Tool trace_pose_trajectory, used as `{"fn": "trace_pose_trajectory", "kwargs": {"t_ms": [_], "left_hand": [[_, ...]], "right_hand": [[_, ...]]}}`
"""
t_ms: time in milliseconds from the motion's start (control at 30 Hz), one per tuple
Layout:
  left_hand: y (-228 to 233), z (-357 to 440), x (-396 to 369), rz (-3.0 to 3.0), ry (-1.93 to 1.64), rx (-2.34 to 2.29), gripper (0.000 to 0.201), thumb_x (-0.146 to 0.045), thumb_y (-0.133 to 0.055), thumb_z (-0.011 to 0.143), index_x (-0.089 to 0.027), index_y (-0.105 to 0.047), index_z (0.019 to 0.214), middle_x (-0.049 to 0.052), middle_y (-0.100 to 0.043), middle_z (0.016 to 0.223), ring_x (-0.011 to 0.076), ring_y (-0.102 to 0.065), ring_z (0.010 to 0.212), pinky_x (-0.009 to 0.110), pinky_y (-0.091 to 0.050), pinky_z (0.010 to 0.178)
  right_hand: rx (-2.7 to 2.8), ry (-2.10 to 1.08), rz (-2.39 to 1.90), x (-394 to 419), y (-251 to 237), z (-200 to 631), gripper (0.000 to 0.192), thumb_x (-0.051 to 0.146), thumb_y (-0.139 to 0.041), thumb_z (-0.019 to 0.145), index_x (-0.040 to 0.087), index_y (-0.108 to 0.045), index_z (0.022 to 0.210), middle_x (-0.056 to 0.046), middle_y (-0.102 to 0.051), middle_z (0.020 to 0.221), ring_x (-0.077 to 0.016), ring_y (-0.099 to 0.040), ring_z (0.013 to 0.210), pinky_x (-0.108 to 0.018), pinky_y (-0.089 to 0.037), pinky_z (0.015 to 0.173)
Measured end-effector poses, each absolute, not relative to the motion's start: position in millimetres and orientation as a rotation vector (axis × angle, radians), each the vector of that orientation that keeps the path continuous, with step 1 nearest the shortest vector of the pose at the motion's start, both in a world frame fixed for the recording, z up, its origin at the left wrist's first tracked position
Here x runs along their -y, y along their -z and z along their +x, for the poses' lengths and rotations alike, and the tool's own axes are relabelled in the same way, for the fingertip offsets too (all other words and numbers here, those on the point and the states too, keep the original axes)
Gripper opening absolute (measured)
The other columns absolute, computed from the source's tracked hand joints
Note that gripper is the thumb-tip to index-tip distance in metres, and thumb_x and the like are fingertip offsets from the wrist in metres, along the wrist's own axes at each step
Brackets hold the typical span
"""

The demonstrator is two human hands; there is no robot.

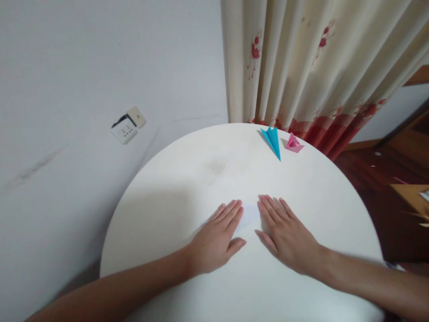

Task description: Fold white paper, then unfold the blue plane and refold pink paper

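Note:
Both hands lie flat, palms down, over a pale bluish-white sheet of paper (pixel 248 215) on the round white table (pixel 161 214). My left hand (pixel 219 237) covers the sheet's left part, fingers stretched forward and thumb out to the right. On the other side, my right hand (pixel 284 232) presses with fingers straight and thumb apart, at the paper's right end. Only the strip between the hands shows plainly; the paper's outline is faint against the table, and the rest is hidden beneath the hands.
Near the table's far edge lie a blue folded paper plane (pixel 273 142) and a pink folded paper piece (pixel 293 144). A cream curtain (pixel 295 67) with red flowers hangs behind. A socket (pixel 124 130) is on the left wall. Wooden furniture (pixel 410 197) stands at right.

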State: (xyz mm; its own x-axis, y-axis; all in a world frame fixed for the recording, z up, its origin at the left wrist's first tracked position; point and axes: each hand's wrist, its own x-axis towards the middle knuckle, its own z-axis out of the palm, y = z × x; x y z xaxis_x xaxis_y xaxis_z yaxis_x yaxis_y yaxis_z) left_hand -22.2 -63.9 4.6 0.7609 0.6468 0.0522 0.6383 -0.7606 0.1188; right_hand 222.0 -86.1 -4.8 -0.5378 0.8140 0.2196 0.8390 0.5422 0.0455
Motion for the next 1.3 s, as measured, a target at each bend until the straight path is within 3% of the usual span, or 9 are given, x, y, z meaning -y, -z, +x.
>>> {"fn": "trace_pose_trajectory", "kwargs": {"t_ms": [200,300,500,900,1000,1100,1200,1300], "left_hand": [[-3,-22,61,2.877,-0.14,-1.007,0.066,-0.042,-0.042,0.098,-0.012,-0.02,0.152,0.014,-0.017,0.16,0.0241,-0.011,0.149,0.046,-0.019,0.121],[-3,-21,61,2.883,-0.155,-0.991,0.065,-0.041,-0.042,0.098,-0.012,-0.021,0.151,0.014,-0.019,0.159,0.0247,-0.012,0.148,0.047,-0.02,0.121],[-4,-21,61,2.885,-0.183,-0.984,0.066,-0.037,-0.044,0.097,-0.009,-0.02,0.151,0.016,-0.021,0.159,0.0242,-0.015,0.148,0.045,-0.021,0.121],[-1,-23,59,2.9,-0.189,-0.972,0.064,-0.039,-0.044,0.097,-0.011,-0.023,0.151,0.014,-0.022,0.158,0.0257,-0.016,0.148,0.047,-0.023,0.12],[1,-22,57,2.901,-0.208,-0.98,0.062,-0.04,-0.045,0.097,-0.011,-0.028,0.149,0.015,-0.025,0.157,0.0255,-0.019,0.147,0.047,-0.026,0.12],[1,-20,55,2.884,-0.263,-0.984,0.055,-0.037,-0.046,0.097,-0.011,-0.035,0.145,0.016,-0.033,0.154,0.0246,-0.025,0.145,0.047,-0.03,0.118],[2,-19,52,2.858,-0.336,-0.983,0.049,-0.032,-0.048,0.097,-0.013,-0.04,0.142,0.015,-0.04,0.151,0.0242,-0.031,0.143,0.047,-0.034,0.116],[1,-18,52,2.823,-0.402,-0.969,0.045,-0.027,-0.049,0.096,-0.015,-0.043,0.139,0.014,-0.044,0.148,0.0244,-0.035,0.141,0.048,-0.036,0.115]], "right_hand": [[2.47,0.249,-1.587,90,2,239,0.077,0.054,-0.038,0.097,-0.004,-0.028,0.147,-0.029,-0.03,0.151,-0.0373,-0.021,0.145,-0.059,-0.027,0.113],[2.516,0.14,-1.474,89,-5,219,0.078,0.053,-0.037,0.097,-0.002,-0.021,0.15,-0.026,-0.025,0.154,-0.0344,-0.017,0.146,-0.055,-0.026,0.116],[2.601,-0.055,-1.269,86,-4,190,0.08,0.059,-0.034,0.096,0.001,-0.024,0.15,-0.022,-0.027,0.155,-0.0314,-0.018,0.146,-0.05,-0.023,0.119],[2.369,0.05,-1.605,97,6,243,0.083,0.058,-0.043,0.093,-0.002,-0.026,0.148,-0.028,-0.029,0.152,-0.0372,-0.024,0.144,-0.057,-0.03,0.114],[2.381,-0.001,-1.514,89,3,247,0.069,0.045,-0.044,0.097,0.005,-0.026,0.15,-0.022,-0.033,0.152,-0.0334,-0.028,0.143,-0.056,-0.034,0.112],[2.454,-0.096,-1.273,76,-4,243,0.045,0.028,-0.046,0.097,0.016,-0.045,0.141,-0.014,-0.044,0.148,-0.0276,-0.038,0.137,-0.05,-0.038,0.109],[2.46,-0.164,-1.073,61,-8,236,0.029,0.025,-0.054,0.095,0.021,-0.063,0.122,-0.011,-0.058,0.131,-0.0252,-0.05,0.122,-0.044,-0.044,0.1],[2.511,-0.201,-0.89,48,-7,231,0.019,0.026,-0.056,0.094,0.02,-0.068,0.108,-0.009,-0.065,0.108,-0.0228,-0.055,0.103,-0.04,-0.046,0.087]]}}
